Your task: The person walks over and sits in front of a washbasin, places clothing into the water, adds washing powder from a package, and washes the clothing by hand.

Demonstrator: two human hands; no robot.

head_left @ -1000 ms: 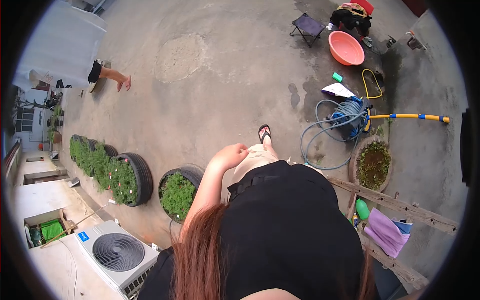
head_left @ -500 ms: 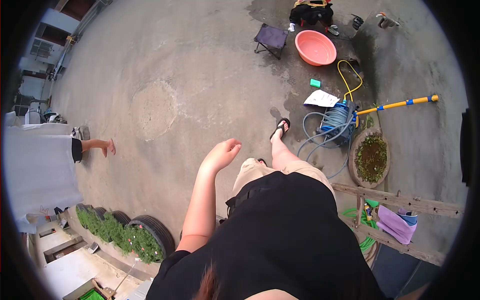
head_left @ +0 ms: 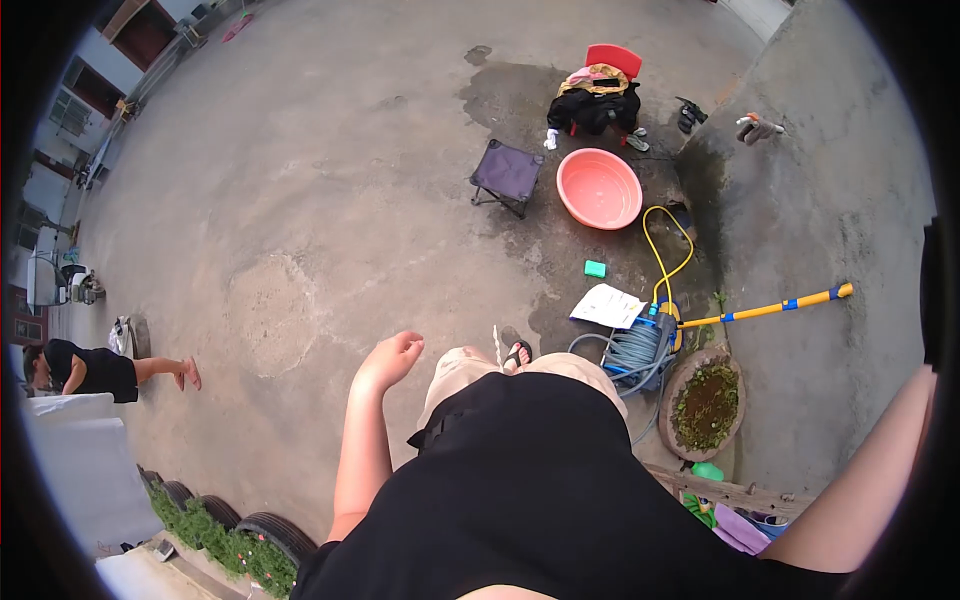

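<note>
My left hand (head_left: pixel 388 362) hangs loose beside my beige shorts (head_left: pixel 455 378), its fingers slightly curved with nothing visible in them. It touches no object. My right arm (head_left: pixel 865 480) reaches out to the right; the hand itself is hidden beyond the dark edge of the view. Ahead of me on the concrete stand a pink basin (head_left: pixel 600 190) and a dark folding stool (head_left: pixel 507 172). Closer by, a hose reel (head_left: pixel 635 345) with grey-blue hose has a white paper sheet (head_left: pixel 607 306) beside it, and a small green block (head_left: pixel 595 269) lies beyond.
A red chair (head_left: pixel 614 60) bears dark clothes. A yellow pipe (head_left: pixel 770 311) juts from the reel toward the grey wall. Right of me sit a round stone planter (head_left: pixel 708 405) and a wooden rail (head_left: pixel 735 492). Another person (head_left: pixel 95 370) is at far left, above tyre planters (head_left: pixel 275 540).
The basin, stool and reel now appear lower and further left. The red chair and more of the other person have come into view. My right arm now shows at the right edge.
</note>
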